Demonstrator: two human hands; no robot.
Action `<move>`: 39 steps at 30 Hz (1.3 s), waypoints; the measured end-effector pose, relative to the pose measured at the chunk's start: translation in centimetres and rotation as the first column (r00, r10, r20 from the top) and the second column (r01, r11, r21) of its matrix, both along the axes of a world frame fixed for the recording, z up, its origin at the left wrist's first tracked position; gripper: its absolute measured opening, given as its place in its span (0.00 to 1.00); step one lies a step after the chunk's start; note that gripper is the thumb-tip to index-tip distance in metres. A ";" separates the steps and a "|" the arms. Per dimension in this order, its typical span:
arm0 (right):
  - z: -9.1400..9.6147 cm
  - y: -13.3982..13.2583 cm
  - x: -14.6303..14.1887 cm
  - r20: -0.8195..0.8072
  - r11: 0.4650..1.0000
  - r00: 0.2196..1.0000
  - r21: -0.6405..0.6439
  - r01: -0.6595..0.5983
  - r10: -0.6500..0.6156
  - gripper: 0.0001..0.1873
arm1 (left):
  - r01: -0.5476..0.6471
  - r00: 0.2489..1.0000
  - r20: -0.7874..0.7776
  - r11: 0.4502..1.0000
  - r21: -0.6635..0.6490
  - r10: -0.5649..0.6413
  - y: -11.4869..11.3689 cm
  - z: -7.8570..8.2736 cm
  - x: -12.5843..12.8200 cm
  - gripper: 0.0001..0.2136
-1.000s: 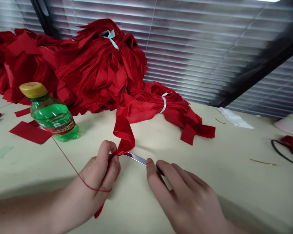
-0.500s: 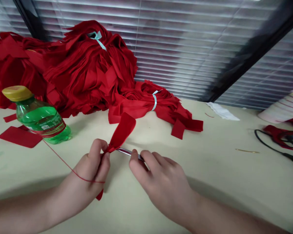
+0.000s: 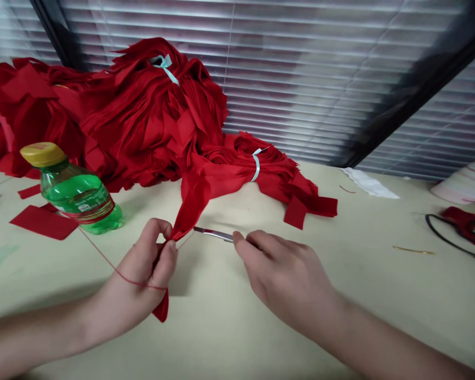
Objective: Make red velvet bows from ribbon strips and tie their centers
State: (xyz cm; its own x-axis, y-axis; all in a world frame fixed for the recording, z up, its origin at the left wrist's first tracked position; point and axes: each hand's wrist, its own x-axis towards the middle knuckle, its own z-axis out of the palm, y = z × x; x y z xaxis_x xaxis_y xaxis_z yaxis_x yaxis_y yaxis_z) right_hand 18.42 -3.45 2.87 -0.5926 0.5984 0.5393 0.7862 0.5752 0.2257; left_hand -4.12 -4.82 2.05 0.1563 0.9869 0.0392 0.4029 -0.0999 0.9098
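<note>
In the head view we see our left hand [image 3: 142, 274], fingers pinched on the red fabric strip [image 3: 190, 211] at mid-bench, with red thread [image 3: 103, 258] draped across its back. At its 3 o'clock our right hand [image 3: 285, 274] grips a slim metal tool [image 3: 214, 234], its tip close to the pinch. A green bottle [image 3: 79, 198] stands at 10 o'clock. Bundled red fabric [image 3: 142, 116] is heaped at 12. The pale bench [image 3: 221, 327] runs back to grey blinds [image 3: 320, 79].
</note>
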 end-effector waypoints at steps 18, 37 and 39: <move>0.5 3.1 -0.7 -0.157 0.828 0.986 -0.560 -0.040 -0.059 0.14 | 0.133 0.900 0.434 0.977 -0.165 -0.049 0.3 2.3 0.2 0.10; 3.3 1.1 -1.0 -0.384 0.914 0.914 -0.310 -0.262 0.131 0.09 | -0.038 0.934 0.347 0.991 -0.132 0.082 0.7 2.1 -0.4 0.08; 2.9 0.6 -1.3 -0.317 0.913 0.936 -0.318 -0.257 0.154 0.10 | -0.042 0.945 0.318 0.993 -0.113 0.076 0.7 2.1 -0.3 0.08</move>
State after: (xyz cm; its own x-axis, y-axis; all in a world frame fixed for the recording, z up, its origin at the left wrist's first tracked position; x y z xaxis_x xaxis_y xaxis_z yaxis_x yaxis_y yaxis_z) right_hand 17.14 -2.82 5.73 -0.5792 0.6594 0.4794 0.6421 0.7313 -0.2301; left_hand -4.45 -4.14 4.19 0.0934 0.9953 -0.0247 0.0904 0.0163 0.9958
